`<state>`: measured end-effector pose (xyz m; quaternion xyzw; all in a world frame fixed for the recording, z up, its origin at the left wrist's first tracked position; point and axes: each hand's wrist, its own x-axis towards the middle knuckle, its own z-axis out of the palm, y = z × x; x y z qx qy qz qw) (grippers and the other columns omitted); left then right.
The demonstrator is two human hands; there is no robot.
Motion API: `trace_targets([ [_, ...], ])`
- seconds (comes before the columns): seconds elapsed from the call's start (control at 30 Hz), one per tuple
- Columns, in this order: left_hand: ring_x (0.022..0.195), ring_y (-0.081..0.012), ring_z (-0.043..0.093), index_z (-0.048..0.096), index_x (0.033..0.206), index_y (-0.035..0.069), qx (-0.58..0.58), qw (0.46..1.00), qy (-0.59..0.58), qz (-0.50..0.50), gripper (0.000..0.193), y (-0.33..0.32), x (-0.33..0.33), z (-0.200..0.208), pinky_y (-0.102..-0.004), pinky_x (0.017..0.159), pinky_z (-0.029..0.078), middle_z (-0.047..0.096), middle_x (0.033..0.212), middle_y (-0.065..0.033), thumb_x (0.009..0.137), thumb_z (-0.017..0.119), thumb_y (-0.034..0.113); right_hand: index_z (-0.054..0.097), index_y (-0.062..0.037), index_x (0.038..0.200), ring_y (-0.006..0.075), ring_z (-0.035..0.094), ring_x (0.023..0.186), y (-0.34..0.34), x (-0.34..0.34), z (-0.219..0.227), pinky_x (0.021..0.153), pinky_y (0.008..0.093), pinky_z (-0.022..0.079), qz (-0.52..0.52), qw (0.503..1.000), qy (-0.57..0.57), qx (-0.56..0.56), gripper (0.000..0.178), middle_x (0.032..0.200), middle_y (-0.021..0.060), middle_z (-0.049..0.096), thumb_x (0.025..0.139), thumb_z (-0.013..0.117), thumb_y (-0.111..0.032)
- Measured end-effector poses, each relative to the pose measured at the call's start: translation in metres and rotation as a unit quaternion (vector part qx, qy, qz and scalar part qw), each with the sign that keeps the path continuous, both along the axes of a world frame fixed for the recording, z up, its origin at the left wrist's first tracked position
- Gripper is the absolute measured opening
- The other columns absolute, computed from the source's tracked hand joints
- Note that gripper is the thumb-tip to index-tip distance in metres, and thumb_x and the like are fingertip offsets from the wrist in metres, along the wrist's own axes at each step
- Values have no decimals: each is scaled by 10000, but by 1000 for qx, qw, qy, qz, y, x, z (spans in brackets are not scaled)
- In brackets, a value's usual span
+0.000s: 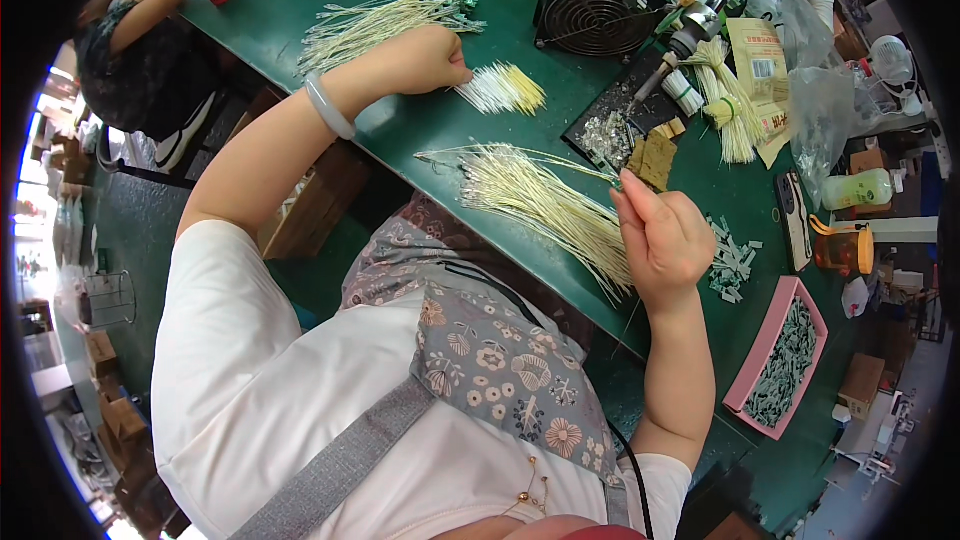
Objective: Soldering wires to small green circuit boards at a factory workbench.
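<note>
My left hand (430,58) is closed, its fingertips at the near end of a small pile of short white and yellow wires (500,88). Whatever sits between those fingers is hidden. My right hand (665,240) pinches the end of a pale wire (570,162), where a small greenish part shows at the fingertips. Under that wire a large bundle of long cream wires (545,205) lies along the near table edge. Beyond my left hand rests another wire bundle (390,25) with small parts at its ends. Small grey-green pieces (733,260) are scattered beside my right wrist.
A black fan (598,10) stands at the back, beside a soldering iron (675,45) over a dark tray (610,125) and a brown sponge (652,160). To the right are a phone (793,220) and a pink box of small pieces (778,355). Other people sit nearby.
</note>
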<state>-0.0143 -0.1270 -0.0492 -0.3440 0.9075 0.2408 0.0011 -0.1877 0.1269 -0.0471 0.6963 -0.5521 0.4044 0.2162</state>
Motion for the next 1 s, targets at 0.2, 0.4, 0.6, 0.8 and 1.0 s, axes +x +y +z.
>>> trace_targets([
  [0.2,638,-225,581,608,780,9,38,997,59,11,253,-7,5,-6,-337,612,460,611,691,-125,753,645,258,662,-44,927,161,469,478,-1,-3,0,426,276,377,-8,1000,-10,24,317,584,34,464,623,745,-8],
  [0.4,600,-165,540,582,783,19,61,989,134,5,176,-4,7,-3,-294,572,442,588,659,-76,781,624,190,663,-40,899,168,479,483,-1,-4,1,430,274,378,-17,997,-58,45,263,596,49,513,648,735,-17],
  [0.6,682,-35,506,556,890,6,104,960,257,-27,137,14,5,13,-174,618,426,564,761,5,813,631,92,659,-47,881,158,460,476,-2,-5,2,427,265,358,-13,991,-114,63,219,578,45,500,673,728,-30],
  [0.8,663,-47,516,599,831,-1,224,925,286,-111,127,63,-10,34,-195,616,435,576,718,4,796,639,114,673,-57,878,142,464,484,-3,-6,-1,433,261,359,-8,979,-176,101,204,582,42,505,681,724,-38],
  [1.0,768,-76,510,556,841,-1,240,898,288,-230,73,83,-34,26,-203,671,425,564,840,-42,806,597,48,677,-64,880,146,487,501,-4,-3,-1,446,265,384,-4,973,-185,138,201,595,46,521,684,720,-52],
])
